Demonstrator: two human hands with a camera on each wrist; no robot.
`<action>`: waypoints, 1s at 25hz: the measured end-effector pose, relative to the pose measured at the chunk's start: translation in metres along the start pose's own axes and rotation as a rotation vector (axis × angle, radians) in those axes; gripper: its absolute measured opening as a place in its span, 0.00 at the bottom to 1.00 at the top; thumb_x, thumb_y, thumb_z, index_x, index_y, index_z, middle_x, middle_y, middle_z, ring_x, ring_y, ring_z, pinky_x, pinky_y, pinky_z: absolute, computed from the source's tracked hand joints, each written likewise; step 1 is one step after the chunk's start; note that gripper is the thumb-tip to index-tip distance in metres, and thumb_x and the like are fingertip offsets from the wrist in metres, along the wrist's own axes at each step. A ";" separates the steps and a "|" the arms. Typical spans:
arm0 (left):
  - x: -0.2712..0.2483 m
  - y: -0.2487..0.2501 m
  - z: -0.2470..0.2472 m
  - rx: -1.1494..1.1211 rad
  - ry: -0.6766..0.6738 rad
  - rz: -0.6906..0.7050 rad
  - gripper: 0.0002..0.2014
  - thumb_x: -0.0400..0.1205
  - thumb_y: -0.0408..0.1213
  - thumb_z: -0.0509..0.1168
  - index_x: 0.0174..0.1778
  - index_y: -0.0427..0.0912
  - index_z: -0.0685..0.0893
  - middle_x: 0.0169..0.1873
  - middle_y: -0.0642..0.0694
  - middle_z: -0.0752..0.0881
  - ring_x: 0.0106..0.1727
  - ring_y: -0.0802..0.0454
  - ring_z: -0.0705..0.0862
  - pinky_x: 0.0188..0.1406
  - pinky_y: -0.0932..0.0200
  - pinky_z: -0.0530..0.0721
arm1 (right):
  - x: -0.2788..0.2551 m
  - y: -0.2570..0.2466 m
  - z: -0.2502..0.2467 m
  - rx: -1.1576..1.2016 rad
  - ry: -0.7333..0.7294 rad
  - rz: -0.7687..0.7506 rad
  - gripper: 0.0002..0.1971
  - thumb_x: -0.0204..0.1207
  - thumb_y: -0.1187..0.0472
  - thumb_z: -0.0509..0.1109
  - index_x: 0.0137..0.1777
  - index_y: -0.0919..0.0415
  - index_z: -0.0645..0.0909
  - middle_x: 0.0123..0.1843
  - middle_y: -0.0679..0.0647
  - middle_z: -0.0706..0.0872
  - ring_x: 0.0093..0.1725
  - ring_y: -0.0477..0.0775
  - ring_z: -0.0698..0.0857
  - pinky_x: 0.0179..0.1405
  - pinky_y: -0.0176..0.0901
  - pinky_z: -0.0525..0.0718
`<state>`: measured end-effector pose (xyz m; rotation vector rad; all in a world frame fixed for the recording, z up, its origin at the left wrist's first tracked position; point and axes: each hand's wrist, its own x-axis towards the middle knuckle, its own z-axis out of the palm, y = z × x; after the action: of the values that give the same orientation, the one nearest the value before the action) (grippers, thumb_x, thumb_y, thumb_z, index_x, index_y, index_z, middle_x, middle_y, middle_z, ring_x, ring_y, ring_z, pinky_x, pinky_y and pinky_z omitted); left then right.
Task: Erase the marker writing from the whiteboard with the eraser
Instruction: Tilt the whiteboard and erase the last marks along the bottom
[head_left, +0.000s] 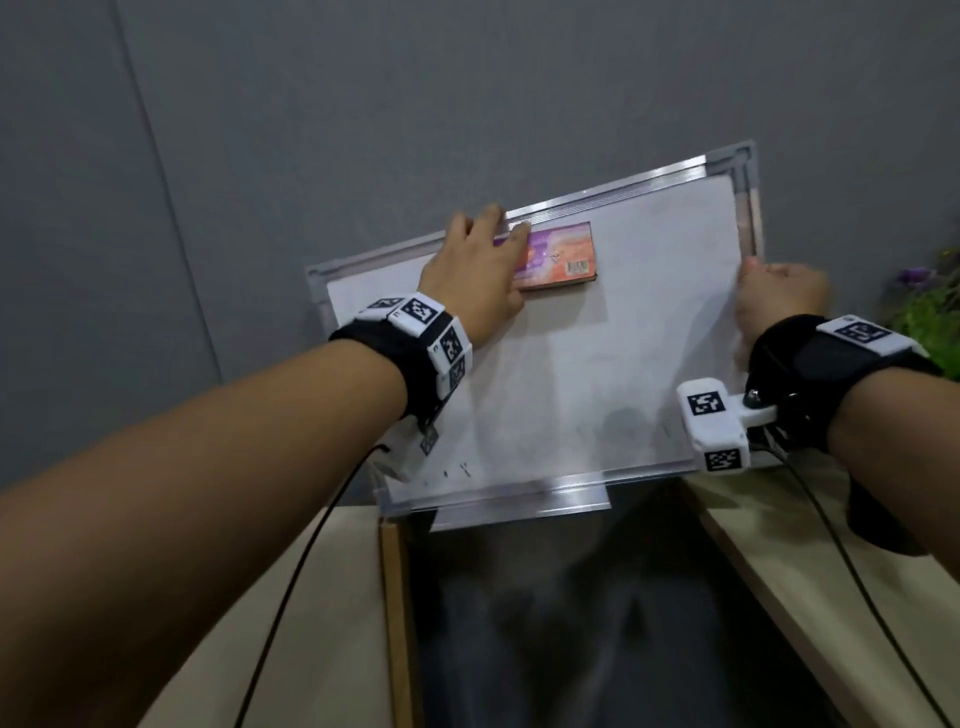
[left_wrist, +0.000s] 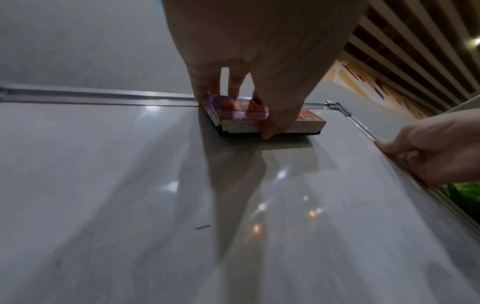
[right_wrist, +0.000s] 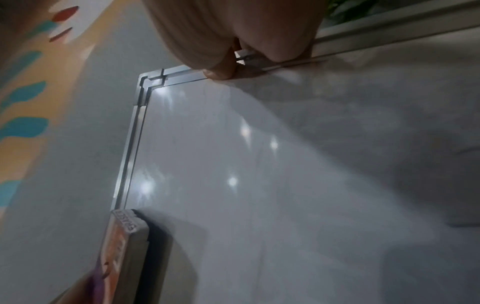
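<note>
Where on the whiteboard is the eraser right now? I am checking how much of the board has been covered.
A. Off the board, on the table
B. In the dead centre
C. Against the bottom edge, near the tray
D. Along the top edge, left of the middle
D: the head view shows the eraser pressed by the left hand just under the top frame of the whiteboard, while the right hand grips the right edge.

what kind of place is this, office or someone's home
Hard to say for sure; it looks like an office or studio space: a plain grey partition wall, a light wooden desk, a slatted ceiling and a potted plant.
</note>
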<state>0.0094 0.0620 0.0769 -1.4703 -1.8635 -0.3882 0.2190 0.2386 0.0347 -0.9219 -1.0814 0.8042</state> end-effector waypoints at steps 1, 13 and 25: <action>0.002 -0.002 -0.002 0.020 -0.009 0.011 0.32 0.76 0.41 0.65 0.78 0.46 0.66 0.78 0.42 0.63 0.70 0.37 0.64 0.56 0.43 0.79 | 0.002 0.005 0.002 -0.002 -0.002 0.022 0.16 0.63 0.48 0.67 0.29 0.62 0.77 0.29 0.52 0.74 0.32 0.50 0.71 0.33 0.47 0.75; -0.019 -0.002 0.040 0.017 -0.110 0.044 0.31 0.78 0.40 0.64 0.79 0.46 0.64 0.77 0.44 0.64 0.69 0.38 0.64 0.52 0.42 0.83 | -0.023 0.059 -0.003 0.038 -0.010 0.200 0.09 0.67 0.54 0.68 0.30 0.59 0.78 0.27 0.51 0.76 0.29 0.54 0.75 0.34 0.47 0.76; 0.008 0.009 0.041 0.015 -0.079 0.051 0.32 0.79 0.40 0.64 0.80 0.48 0.63 0.80 0.44 0.60 0.74 0.36 0.59 0.57 0.42 0.81 | -0.011 0.063 0.004 0.083 0.010 0.230 0.07 0.72 0.56 0.65 0.36 0.57 0.80 0.28 0.47 0.76 0.30 0.53 0.77 0.36 0.45 0.76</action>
<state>0.0031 0.0962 0.0519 -1.5396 -1.8825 -0.2950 0.2062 0.2555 -0.0257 -0.9898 -0.9359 1.0253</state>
